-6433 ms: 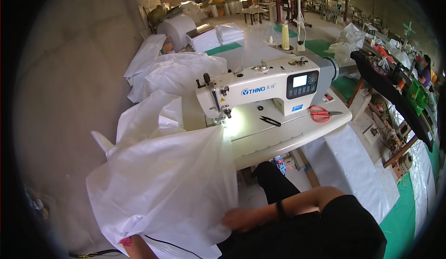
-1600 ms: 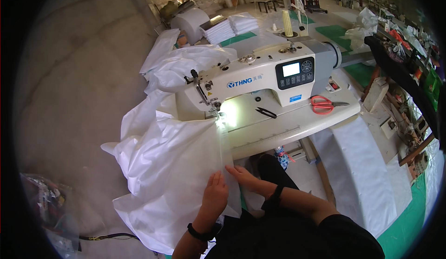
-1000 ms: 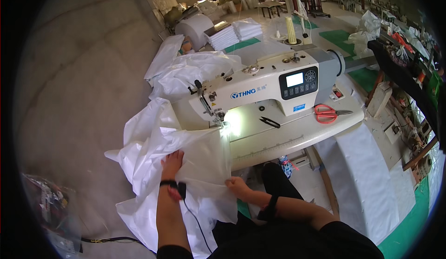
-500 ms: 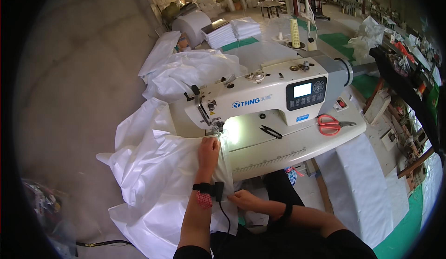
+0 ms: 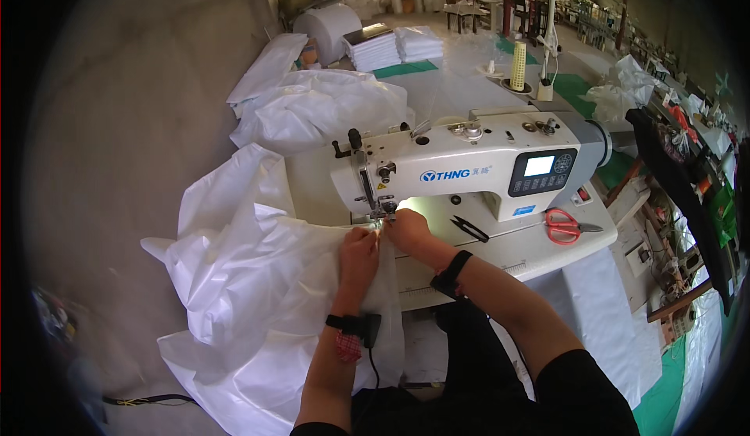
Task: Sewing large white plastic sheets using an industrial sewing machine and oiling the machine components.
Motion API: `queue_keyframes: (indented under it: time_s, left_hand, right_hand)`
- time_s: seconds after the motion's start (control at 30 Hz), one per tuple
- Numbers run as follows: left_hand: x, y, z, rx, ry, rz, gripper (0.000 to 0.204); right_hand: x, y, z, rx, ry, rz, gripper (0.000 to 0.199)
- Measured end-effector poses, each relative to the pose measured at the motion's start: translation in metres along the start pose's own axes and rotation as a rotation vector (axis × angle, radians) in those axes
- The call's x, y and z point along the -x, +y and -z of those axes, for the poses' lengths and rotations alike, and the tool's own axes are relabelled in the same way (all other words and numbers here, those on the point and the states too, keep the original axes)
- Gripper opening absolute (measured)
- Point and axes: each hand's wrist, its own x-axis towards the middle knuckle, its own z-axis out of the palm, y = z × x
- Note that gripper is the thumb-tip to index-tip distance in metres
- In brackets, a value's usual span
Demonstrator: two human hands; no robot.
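White plastic-looking sheeting [image 5: 250, 280] hangs in loose folds over the left of the sewing table and runs up to the needle area of a white sewing machine [image 5: 469, 155]. My left hand [image 5: 359, 258] is closed on the sheeting just in front of the needle. Close beside it, my right hand [image 5: 408, 231] has its fingers curled together at the presser foot, under the lit machine head. Whatever the right fingertips pinch is too small to make out. Black thread snips [image 5: 469, 229] and red-handled scissors [image 5: 564, 228] lie on the machine bed to the right.
More white sheeting [image 5: 320, 108] is heaped behind the machine's left side. Farther back are stacked white sheets [image 5: 371, 51] and a big white roll [image 5: 328, 30]. A yellow thread cone [image 5: 518, 67] stands behind the machine. A cluttered rack [image 5: 687, 194] lies at the right.
My right hand has left the sheeting's near edge and moved up to the presser foot. My left hand has stayed near the needle. The view has shifted slightly.
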Motion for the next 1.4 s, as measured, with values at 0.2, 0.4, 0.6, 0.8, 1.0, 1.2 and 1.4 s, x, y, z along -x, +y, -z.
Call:
queue_keyframes:
  time_s: [0.2,0.4,0.6,0.8,1.0,1.2,1.4]
  left_hand:
    - [-0.002,0.004,0.000,-0.134,-0.106,-0.054,0.016]
    - [-0.001,0.006,-0.003,-0.200,-0.114,-0.085,0.017]
    - [0.001,0.005,-0.001,-0.042,-0.046,-0.033,0.019]
    - [0.003,0.008,0.001,-0.169,-0.087,0.013,0.026]
    - [0.004,0.004,-0.003,-0.222,-0.095,-0.009,0.025]
    - [0.005,0.002,-0.003,-0.202,-0.071,-0.012,0.021]
    - [0.005,-0.003,-0.001,-0.106,-0.067,0.045,0.018]
  right_hand:
    - [-0.008,0.021,-0.004,-0.203,-0.058,0.041,0.021]
    - [0.013,0.017,-0.009,0.074,0.098,0.363,0.015]
    - [0.015,0.028,-0.015,0.426,0.145,0.689,0.013]
    - [0.033,0.011,0.005,0.300,0.127,0.451,0.018]
    - [0.017,0.015,0.002,0.169,0.219,0.220,0.023]
    - [0.001,0.007,-0.012,0.103,0.071,0.130,0.024]
    - [0.017,-0.016,-0.003,-0.325,-0.066,-0.216,0.024]
